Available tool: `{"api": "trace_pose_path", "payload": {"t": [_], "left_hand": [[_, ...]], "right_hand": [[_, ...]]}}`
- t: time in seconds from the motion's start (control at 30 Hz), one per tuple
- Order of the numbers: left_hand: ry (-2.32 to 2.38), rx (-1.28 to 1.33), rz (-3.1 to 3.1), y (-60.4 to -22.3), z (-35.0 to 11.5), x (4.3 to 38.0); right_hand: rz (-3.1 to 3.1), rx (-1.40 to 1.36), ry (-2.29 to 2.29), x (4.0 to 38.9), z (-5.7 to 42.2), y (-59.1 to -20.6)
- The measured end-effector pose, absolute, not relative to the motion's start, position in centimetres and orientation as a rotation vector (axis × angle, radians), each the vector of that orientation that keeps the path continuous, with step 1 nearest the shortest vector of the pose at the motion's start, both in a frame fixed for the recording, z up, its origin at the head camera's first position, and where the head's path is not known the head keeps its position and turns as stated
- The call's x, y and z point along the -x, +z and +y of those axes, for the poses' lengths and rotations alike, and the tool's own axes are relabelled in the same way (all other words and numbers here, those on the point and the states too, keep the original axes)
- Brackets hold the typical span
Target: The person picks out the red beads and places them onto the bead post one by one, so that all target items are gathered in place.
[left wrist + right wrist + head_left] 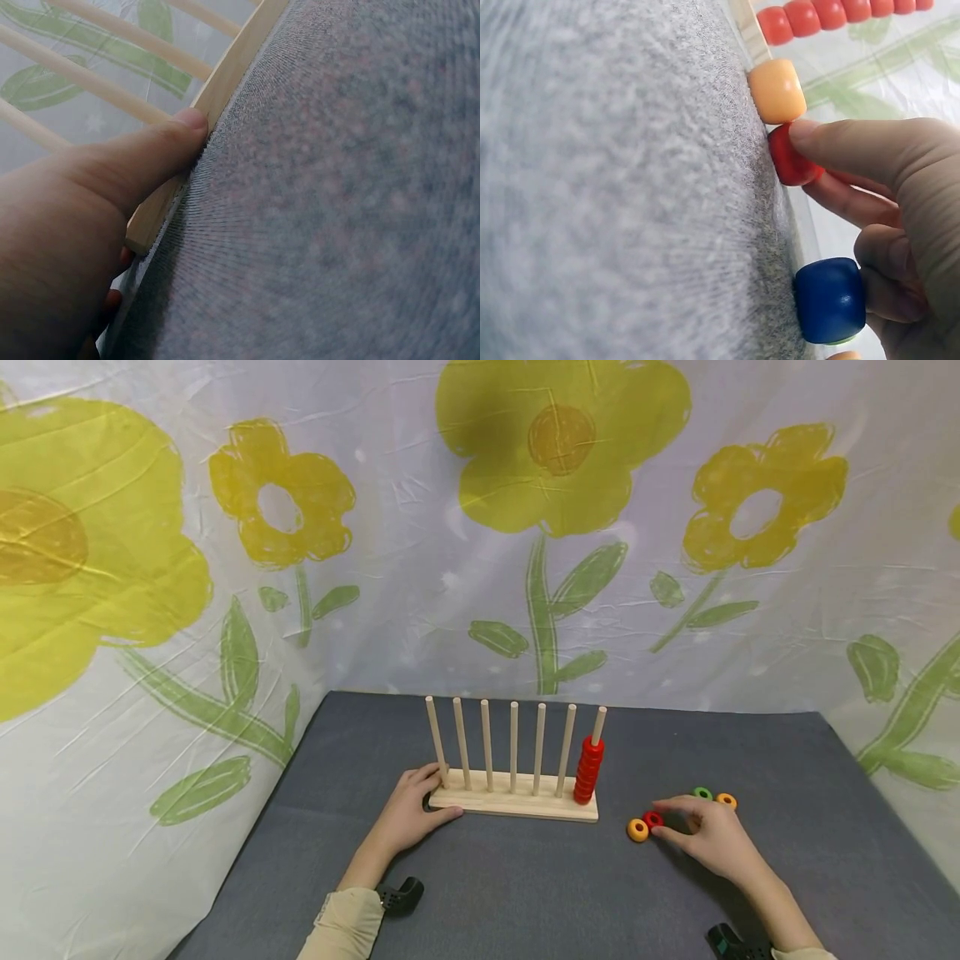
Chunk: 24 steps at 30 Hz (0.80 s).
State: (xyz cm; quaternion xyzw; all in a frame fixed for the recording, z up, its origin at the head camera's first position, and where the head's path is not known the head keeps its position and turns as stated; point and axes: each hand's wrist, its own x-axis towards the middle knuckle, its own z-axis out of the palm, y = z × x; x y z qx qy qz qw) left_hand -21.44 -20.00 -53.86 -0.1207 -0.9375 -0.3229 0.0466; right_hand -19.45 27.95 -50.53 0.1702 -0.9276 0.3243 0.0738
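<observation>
A wooden peg rack (517, 808) stands on the table with a row of upright pegs. Red beads (588, 770) are stacked on its rightmost peg; the other pegs are bare. My left hand (408, 810) grips the rack's left end, thumb along the front edge of the base and the other fingers round behind. To the right of the rack, my right hand (716, 839) pinches a loose red bead (793, 156) between thumb and finger, still at the tabletop. An orange bead (637, 830) sits right beside that bead. In the right wrist view a blue bead (830, 300) is by the curled fingers.
Beyond the right hand lie a green bead (702, 792) and another orange bead (727, 800). Dark grey cloth (525, 893) covers the table. A flower-printed white curtain (397, 568) hangs behind and at both sides.
</observation>
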Motion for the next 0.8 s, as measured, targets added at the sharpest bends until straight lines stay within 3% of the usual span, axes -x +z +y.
{"api": "trace_pose_path", "payload": {"t": [0.8], "left_hand": [[-0.988,0.376,-2.864,-53.95,-20.09,21.53]], "right_hand": [[-2.797,-0.44,1.065,19.23,28.05,-50.45]]}}
